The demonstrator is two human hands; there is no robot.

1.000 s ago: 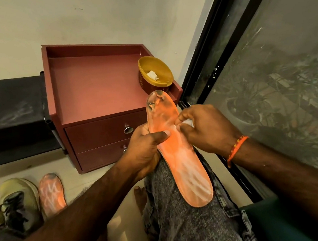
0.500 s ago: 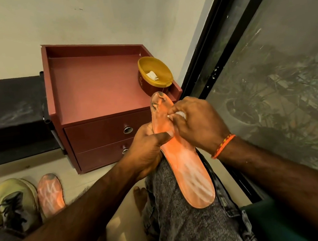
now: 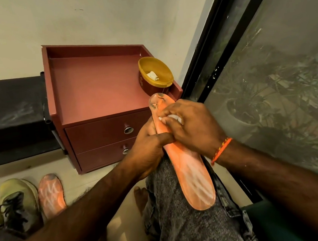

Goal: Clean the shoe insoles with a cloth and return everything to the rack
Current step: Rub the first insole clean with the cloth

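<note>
Left hand (image 3: 149, 151) grips the orange insole (image 3: 187, 168) at its left edge, near the middle of its length, with the thumb curled over onto the top face. Right hand (image 3: 192, 124) has its fingers curled round a small white cloth (image 3: 173, 117) and presses it onto the upper part of the insole, just above the left thumb. This insole lies along the person's raised knee, on the grey jeans (image 3: 186, 226), with its printed face up. Its long axis runs from its rounded heel end, low on the thigh toward the person, up and slightly leftward to its scuffed, grey-smudged toe end, which points away toward the front right corner of the red cabinet (image 3: 95, 88). A yellow-rimmed bowl (image 3: 156, 76) with a scrap of white inside stands at that same corner of the cabinet top. On the floor at lower left, a second orange insole (image 3: 50, 194) lies beside a yellow-green shoe (image 3: 18, 197) with black laces, its long axis running roughly toward the cabinet. An orange thread band (image 3: 221, 151) circles the right wrist.
</note>
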